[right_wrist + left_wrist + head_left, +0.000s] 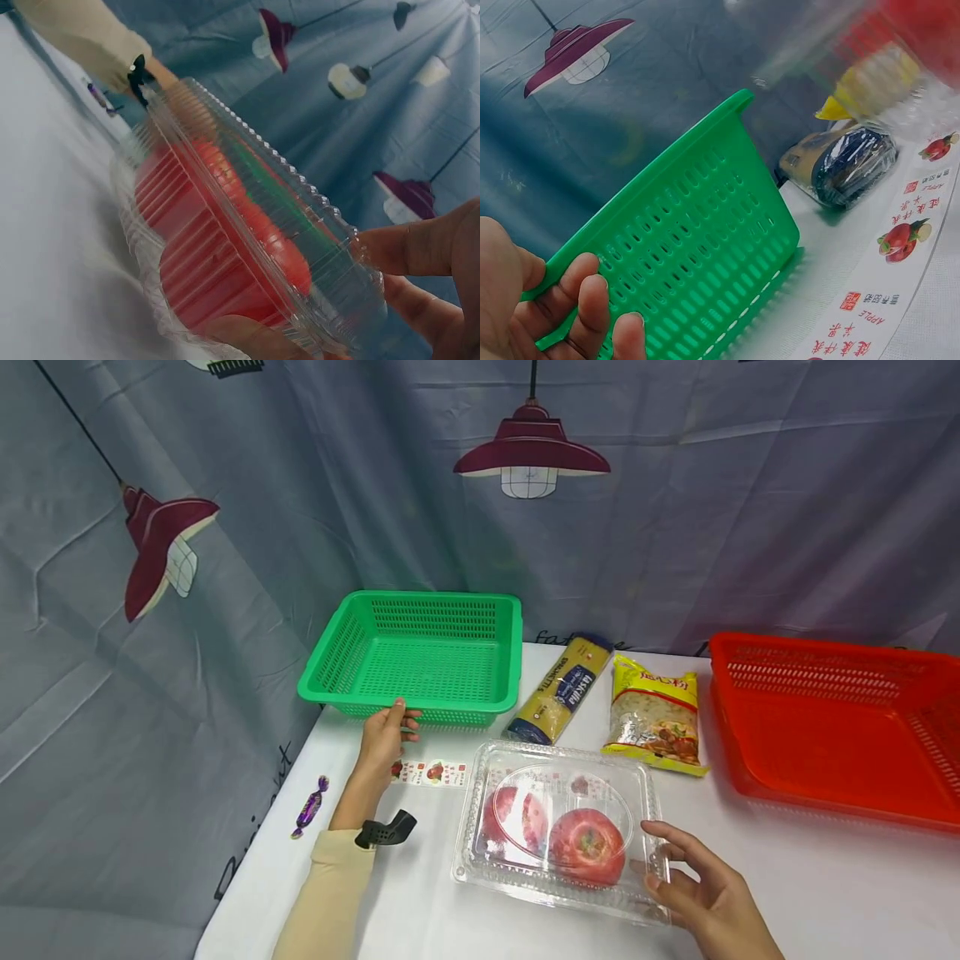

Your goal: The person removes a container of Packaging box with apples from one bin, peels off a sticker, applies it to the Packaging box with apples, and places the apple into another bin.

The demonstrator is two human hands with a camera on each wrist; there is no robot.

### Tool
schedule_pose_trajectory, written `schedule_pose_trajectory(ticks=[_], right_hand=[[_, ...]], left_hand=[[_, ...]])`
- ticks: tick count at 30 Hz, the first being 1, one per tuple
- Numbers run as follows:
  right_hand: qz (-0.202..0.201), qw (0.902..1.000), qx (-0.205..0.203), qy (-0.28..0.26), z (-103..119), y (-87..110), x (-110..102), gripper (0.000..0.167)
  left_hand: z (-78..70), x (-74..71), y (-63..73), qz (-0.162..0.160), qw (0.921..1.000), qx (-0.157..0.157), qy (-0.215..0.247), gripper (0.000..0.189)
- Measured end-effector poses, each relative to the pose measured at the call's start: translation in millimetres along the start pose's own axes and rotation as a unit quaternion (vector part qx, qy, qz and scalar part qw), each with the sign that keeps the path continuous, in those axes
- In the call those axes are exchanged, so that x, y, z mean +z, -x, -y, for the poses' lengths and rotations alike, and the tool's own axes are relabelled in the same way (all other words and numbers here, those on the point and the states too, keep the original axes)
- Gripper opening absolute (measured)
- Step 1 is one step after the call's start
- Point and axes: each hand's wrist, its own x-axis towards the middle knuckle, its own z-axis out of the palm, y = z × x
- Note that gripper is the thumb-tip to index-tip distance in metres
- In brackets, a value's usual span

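Observation:
My left hand grips the near rim of a green plastic basket. In the left wrist view its thumb and fingers sit on either side of that rim. Inside the basket nothing lies. A clear plastic clamshell box is held at its right edge by my right hand, thumb and fingers on either side. Two red apples show through its closed lid. The right wrist view has the box tilted across it, the fingers at its ridged edge.
A spaghetti packet and a yellow noodle bag lie behind the box. An orange-red basket stands at right. Apple-printed label strip and purple wrapped candy lie at left. A grey curtain hangs behind.

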Motion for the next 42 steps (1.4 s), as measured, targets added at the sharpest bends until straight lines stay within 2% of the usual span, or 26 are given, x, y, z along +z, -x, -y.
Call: schedule_pose_trajectory(ticks=[5,8,14,26,29,31,33,34,36,39,42], right_hand=[[0.002,0.9990,-0.045,0.004,-14,2.6,-5,0.056],[0.004,0.9988,-0.048,-0.006,-21,3.6,-7,0.055],[0.009,0.9990,-0.041,-0.016,-27,3.1,-7,0.055],[-0.003,0.9997,0.022,0.001,-26,-2.8,-4,0.056],[0.000,0.9991,0.043,0.006,-25,-4.7,-5,0.057],[-0.001,0.9987,0.049,0.010,-25,-5.0,-5,0.057],[0.001,0.9991,0.038,0.016,-24,-4.6,-5,0.057],[0.000,0.9992,0.035,0.018,-24,-4.5,-5,0.057],[0.002,0.9995,0.020,0.023,-24,-4.4,-5,0.058],[0.009,0.9994,0.022,0.023,-24,-4.5,-5,0.059],[0.016,0.9993,0.026,0.023,-25,-4.6,-7,0.060]], left_hand=[[0.1,-0.5,-0.6,-0.001,1.0000,0.001,-0.001,0.057],[0.4,-0.3,-0.4,0.000,1.0000,0.000,-0.002,0.058],[-0.9,1.2,0.7,-0.005,1.0000,0.002,-0.004,0.056],[-4.8,-0.3,1.8,0.005,0.9999,-0.015,0.001,0.054],[-2.5,-1.0,3.2,0.002,0.9997,0.008,-0.022,0.056],[0.1,-1.8,5.8,-0.010,0.9966,0.041,-0.071,0.057],[3.0,-3.4,10.0,-0.031,0.9857,0.079,-0.145,0.052],[4.3,-4.8,12.7,-0.043,0.9768,0.095,-0.187,0.047],[6.0,-7.9,19.2,-0.065,0.9536,0.111,-0.272,0.035],[7.8,-12.9,27.9,-0.085,0.9164,0.112,-0.375,0.028],[8.8,-16.1,33.4,-0.089,0.8868,0.100,-0.442,0.035]])
